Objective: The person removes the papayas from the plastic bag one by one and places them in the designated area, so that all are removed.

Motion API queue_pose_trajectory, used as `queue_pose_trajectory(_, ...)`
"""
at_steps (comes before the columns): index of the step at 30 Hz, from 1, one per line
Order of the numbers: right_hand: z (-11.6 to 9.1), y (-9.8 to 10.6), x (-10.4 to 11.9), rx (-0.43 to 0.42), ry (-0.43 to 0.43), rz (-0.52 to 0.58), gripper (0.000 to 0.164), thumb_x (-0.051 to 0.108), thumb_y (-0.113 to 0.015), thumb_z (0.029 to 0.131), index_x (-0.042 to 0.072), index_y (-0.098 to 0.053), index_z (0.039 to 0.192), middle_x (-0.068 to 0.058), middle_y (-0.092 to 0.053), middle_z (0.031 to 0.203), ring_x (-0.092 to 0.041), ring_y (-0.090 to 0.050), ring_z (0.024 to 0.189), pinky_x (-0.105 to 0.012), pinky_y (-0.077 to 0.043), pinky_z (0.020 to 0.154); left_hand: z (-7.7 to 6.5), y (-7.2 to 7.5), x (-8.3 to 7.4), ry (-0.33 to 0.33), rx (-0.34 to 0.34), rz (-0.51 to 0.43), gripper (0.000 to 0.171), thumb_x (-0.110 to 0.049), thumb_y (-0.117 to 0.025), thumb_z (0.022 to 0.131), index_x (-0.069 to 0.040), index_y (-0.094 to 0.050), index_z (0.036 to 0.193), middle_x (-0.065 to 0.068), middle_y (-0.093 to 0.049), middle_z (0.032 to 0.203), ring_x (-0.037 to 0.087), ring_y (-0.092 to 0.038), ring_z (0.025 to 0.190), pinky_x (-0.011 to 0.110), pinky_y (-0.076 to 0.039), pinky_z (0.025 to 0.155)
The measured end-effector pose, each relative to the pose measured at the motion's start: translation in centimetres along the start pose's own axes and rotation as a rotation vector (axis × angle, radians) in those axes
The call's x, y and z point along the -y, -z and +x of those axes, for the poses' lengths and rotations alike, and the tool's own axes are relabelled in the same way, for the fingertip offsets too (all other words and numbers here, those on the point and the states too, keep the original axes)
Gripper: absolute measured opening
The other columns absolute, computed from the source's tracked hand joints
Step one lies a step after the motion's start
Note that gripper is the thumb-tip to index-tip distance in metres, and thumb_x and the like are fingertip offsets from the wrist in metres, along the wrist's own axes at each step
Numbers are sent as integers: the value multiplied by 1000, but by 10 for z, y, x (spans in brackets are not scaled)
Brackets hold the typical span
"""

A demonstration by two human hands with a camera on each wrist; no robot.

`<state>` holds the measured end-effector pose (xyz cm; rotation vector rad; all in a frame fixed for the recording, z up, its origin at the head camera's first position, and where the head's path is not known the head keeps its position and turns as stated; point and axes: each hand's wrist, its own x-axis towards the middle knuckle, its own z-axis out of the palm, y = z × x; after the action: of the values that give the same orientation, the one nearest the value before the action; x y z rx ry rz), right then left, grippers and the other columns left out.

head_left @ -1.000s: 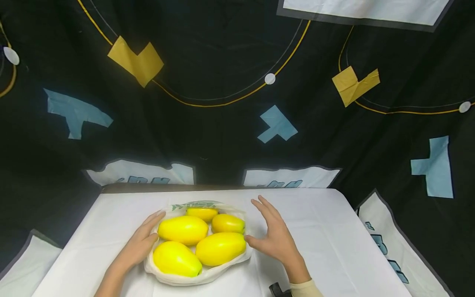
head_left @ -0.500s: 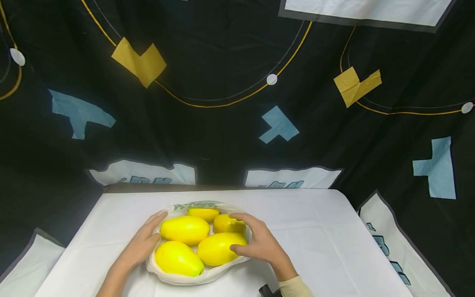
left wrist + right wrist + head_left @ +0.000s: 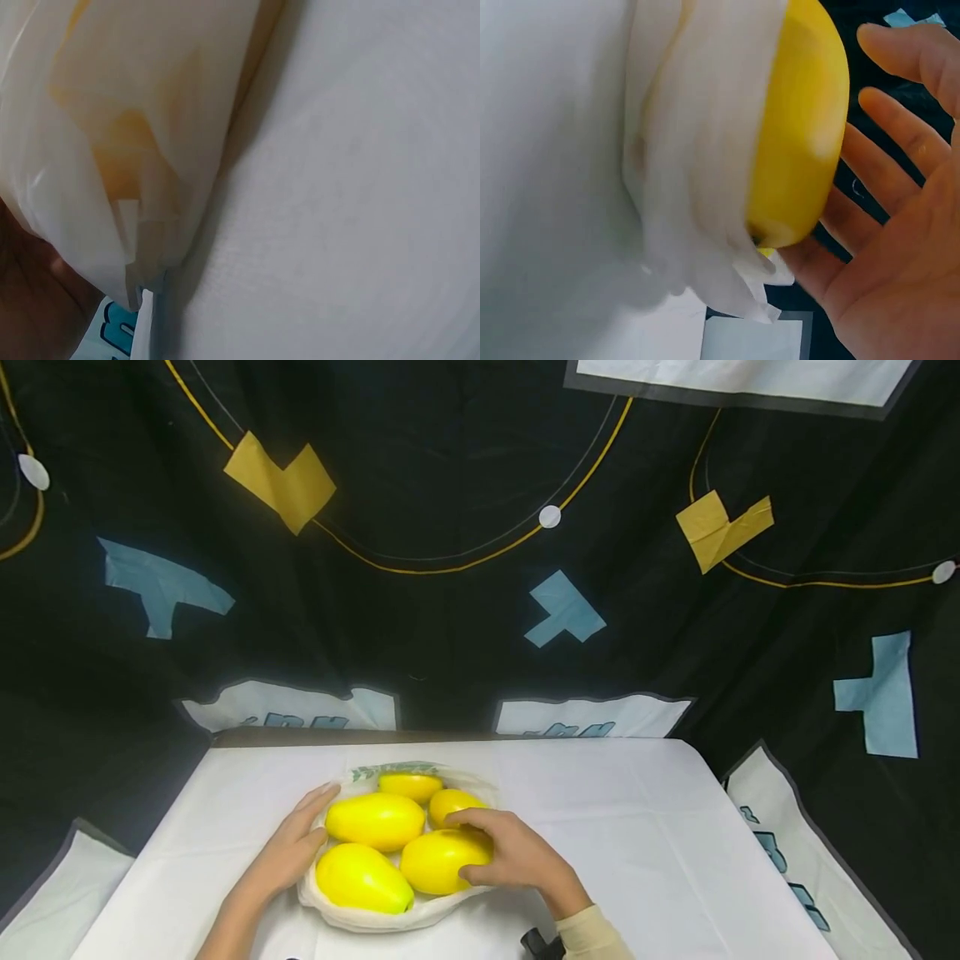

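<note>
A thin white plastic bag (image 3: 375,920), rolled open at the top, holds several smooth yellow mango-shaped fruits (image 3: 375,822). Along the bag's left side rests my left hand (image 3: 288,847), fingers extended and thumb at the rim. Its palm shows beside the bag's wall in the left wrist view. Over the front-right yellow fruit (image 3: 435,864), my right hand (image 3: 517,852) spans with thumb and fingers spread apart. The right wrist view has these fingers (image 3: 900,127) loosely extended behind a bare yellow end, the thumb standing off it. The back-right fruit (image 3: 442,802) is partly covered by this hand.
Beneath the bag lies a white-covered table (image 3: 637,843), its back edge near a black curtain (image 3: 450,635) with blue and yellow tape pieces. White printed sheets hang behind and at both sides. A small black device (image 3: 542,943) sits by the right sleeve.
My right hand has moved left from beside the bag to over the front-right yellow fruit. The left hand stays at the bag's left side.
</note>
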<state>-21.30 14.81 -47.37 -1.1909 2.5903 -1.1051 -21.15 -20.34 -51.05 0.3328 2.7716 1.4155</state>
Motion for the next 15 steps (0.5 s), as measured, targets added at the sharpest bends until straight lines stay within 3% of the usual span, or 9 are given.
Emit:
queue_pose_trajectory(7,5,2,-1,166,78,-85,64,12,-77,76,27,-56,135,17,-52,137,-6,-46,126,-30,-41,106,0,0,1,5,0,0,61,1,-46,92,-2,-31,151,22,-19,158,45,-13,144,67,-12,112)
queue_pose_trajectory(15,8,10,0,319,132,-187,62,12,-73,84,30,-52,139,12,-42,148,-12,-37,136,-30,-36,110,0,-1,1,3,-7,7,61,1,-46,92,-2,-32,151,23,-20,158,45,-14,144,67,-13,112)
